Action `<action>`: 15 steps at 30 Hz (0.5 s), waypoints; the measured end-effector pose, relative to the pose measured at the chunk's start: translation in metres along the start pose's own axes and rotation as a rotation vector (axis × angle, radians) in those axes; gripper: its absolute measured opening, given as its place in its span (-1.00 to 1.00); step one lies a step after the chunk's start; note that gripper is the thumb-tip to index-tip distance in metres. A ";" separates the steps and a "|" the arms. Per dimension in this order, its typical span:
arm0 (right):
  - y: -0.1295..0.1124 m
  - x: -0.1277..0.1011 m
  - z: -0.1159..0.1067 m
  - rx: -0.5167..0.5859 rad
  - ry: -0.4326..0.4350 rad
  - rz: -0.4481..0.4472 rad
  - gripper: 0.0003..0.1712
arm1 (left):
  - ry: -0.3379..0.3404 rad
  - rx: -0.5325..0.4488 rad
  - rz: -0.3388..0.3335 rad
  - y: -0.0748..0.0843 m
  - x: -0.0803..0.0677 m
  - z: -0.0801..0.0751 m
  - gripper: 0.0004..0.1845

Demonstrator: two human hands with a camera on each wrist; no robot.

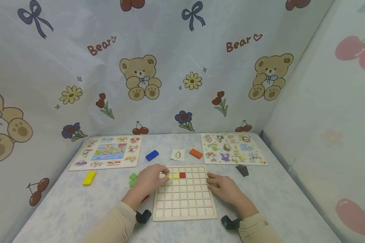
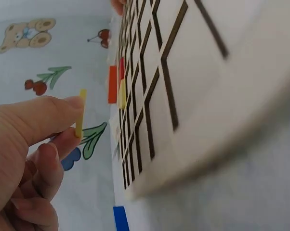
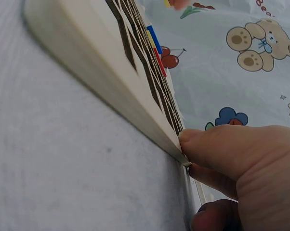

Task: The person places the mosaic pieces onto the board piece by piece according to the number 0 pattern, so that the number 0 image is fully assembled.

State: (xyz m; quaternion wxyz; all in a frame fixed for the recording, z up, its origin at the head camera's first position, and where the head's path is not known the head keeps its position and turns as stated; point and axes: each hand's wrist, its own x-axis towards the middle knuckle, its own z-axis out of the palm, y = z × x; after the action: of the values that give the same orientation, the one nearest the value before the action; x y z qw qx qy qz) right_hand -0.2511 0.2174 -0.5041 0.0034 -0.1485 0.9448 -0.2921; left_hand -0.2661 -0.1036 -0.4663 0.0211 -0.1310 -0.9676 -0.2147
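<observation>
My left hand [image 1: 149, 179] pinches a thin yellow tile [image 2: 81, 113] between thumb and fingertips, over the upper left of a wooden grid board [image 1: 185, 204]. In the grid's upper rows, a yellow tile [image 1: 176, 175] and a red tile [image 1: 182, 175] sit side by side. My right hand [image 1: 226, 189] grips the board's right edge; in the right wrist view the thumb [image 3: 195, 141] lies on the rim with a finger below it. Green tiles [image 1: 133, 176] lie beside my left hand, and a red piece [image 1: 145, 198] is partly hidden by the left wrist.
Behind the board are a blue block [image 1: 152, 155], a small pattern card [image 1: 177, 155] and an orange block [image 1: 196, 153]. Picture puzzle boards stand at the back left [image 1: 109, 153] and back right [image 1: 234, 148]. A yellow block [image 1: 89, 178] lies left, a dark piece [image 1: 242, 170] right.
</observation>
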 end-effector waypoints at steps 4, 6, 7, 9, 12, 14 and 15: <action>0.001 0.000 -0.001 0.004 -0.003 -0.020 -0.65 | -0.038 -0.002 0.063 0.023 0.026 0.013 -0.73; 0.002 0.000 -0.001 0.006 -0.008 -0.027 -0.65 | -0.052 -0.004 0.097 0.032 0.036 0.019 -0.74; 0.003 0.000 0.000 0.009 -0.010 -0.031 -0.65 | -0.061 -0.009 0.110 0.036 0.040 0.022 -0.75; 0.004 0.001 0.001 0.010 -0.013 -0.025 -0.65 | -0.077 -0.010 0.129 0.044 0.048 0.028 -0.76; 0.004 0.001 0.001 0.009 -0.013 -0.019 -0.64 | -0.099 -0.007 0.143 0.052 0.055 0.035 -0.81; 0.004 0.000 0.000 0.010 -0.012 -0.018 -0.64 | -0.105 -0.002 0.147 0.054 0.058 0.039 -0.85; 0.003 0.000 0.000 0.012 -0.013 -0.017 -0.64 | -0.106 -0.001 0.149 0.055 0.059 0.040 -0.87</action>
State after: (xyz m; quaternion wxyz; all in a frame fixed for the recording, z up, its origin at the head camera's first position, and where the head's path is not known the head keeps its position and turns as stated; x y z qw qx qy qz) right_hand -0.2521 0.2203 -0.5058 0.0079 -0.1586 0.9416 -0.2969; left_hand -0.3082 -0.0242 -0.4745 -0.0143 -0.2140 -0.9549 -0.2055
